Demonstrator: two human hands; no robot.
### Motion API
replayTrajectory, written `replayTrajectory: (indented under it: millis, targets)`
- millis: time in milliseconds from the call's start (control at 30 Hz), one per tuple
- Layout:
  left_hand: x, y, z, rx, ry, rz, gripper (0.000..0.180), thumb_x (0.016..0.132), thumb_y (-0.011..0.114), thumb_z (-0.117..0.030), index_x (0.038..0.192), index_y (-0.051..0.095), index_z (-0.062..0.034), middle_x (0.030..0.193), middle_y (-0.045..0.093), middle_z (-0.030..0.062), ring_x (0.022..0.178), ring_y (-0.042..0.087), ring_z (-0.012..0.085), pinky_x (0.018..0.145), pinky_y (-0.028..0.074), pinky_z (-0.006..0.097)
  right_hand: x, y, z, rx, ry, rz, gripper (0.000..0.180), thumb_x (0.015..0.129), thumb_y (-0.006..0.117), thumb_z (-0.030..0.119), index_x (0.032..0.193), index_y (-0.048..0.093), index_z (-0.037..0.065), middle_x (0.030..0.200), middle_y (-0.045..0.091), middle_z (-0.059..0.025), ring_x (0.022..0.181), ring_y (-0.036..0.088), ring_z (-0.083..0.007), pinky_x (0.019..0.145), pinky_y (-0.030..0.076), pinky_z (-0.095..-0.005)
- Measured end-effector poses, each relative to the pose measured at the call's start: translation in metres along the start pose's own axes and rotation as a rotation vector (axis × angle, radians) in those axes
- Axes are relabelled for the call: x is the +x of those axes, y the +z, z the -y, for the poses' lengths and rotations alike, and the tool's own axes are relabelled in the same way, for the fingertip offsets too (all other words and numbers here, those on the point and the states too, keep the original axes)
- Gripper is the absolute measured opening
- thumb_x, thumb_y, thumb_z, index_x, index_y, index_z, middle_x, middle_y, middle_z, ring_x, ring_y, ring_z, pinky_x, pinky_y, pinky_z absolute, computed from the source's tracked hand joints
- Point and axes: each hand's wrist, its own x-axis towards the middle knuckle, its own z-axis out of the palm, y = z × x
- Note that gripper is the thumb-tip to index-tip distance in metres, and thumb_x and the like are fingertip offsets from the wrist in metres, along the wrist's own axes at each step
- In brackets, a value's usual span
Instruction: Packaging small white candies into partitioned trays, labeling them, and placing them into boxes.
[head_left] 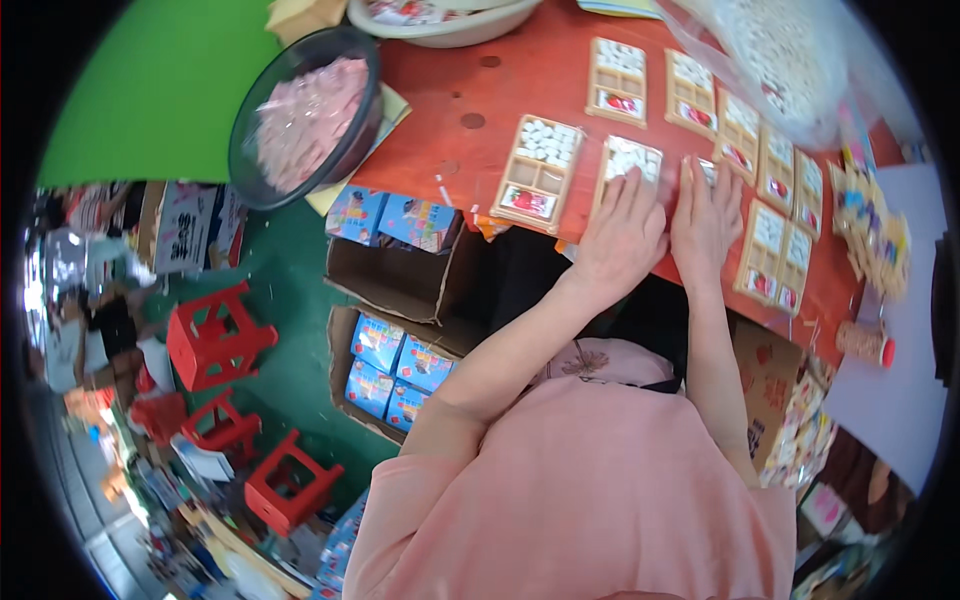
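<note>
tray: small tan compartment tray (pixel 630 160) with white pieces, sits on the red bench (pixel 480 90) just right of the fuller tray (pixel 540 172)
handling: looks light and thin, contents loose, so I'd hold it by the side edges
left hand (pixel 622 235): flat on the tray, grip open, holding nothing
right hand (pixel 706 222): flat just right of it, grip open too

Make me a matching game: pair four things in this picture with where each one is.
Things:
1. left hand
2. dark bowl
3. red stools
4. blue boxes

Places:
A. in an open carton under the table
B. on the floor
C. flat on a tray at the table's near edge
D. on the table's corner, holding pink pieces

Pairs: 1-C, 2-D, 3-B, 4-A
</note>
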Motion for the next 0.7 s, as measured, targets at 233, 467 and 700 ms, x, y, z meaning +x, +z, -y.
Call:
replayTrajectory:
  millis: [233, 467, 700]
  targets:
    - [0.000, -0.037, -0.011, -0.115, -0.054, 0.069, 0.044, 0.080, 0.076, -0.025, 0.108, 0.061, 0.0051, 0.120, 0.057, 0.0237, 0.131, 0.049, 0.0433, 0.115, 0.035, 0.053, 0.001, 0.003, -0.017, 0.306, -0.062, 0.128, 0.046, 0.108, 0.040, 0.029, 0.143, 0.052, 0.001, 0.161, 0.034, -0.0175, 0.152, 0.018, -0.0445, 0.121, 0.013, -0.0581]
    - [0.042, -0.087, 0.122, 0.251, -0.319, -0.291, 0.036, 0.087, 0.069, -0.022, 0.110, 0.061, 0.0034, 0.123, 0.059, 0.0245, 0.121, 0.053, 0.0432, 0.106, 0.040, 0.054, 0.006, -0.009, -0.032, 0.544, -0.008, 0.101, 0.045, 0.109, 0.038, 0.025, 0.139, 0.053, -0.004, 0.158, 0.039, -0.0170, 0.151, 0.024, -0.0396, 0.123, 0.016, -0.0497]
    - [0.032, -0.094, 0.228, 0.675, -0.590, -0.010, 0.054, 0.095, 0.059, -0.040, 0.127, 0.061, 0.0037, 0.144, 0.052, 0.0251, 0.139, 0.043, 0.0409, 0.118, 0.029, 0.055, 0.008, -0.023, -0.032, 0.634, -0.006, 0.098, 0.041, 0.108, 0.040, 0.023, 0.134, 0.056, -0.004, 0.150, 0.046, -0.0206, 0.144, 0.037, -0.0362, 0.120, 0.027, -0.0453]
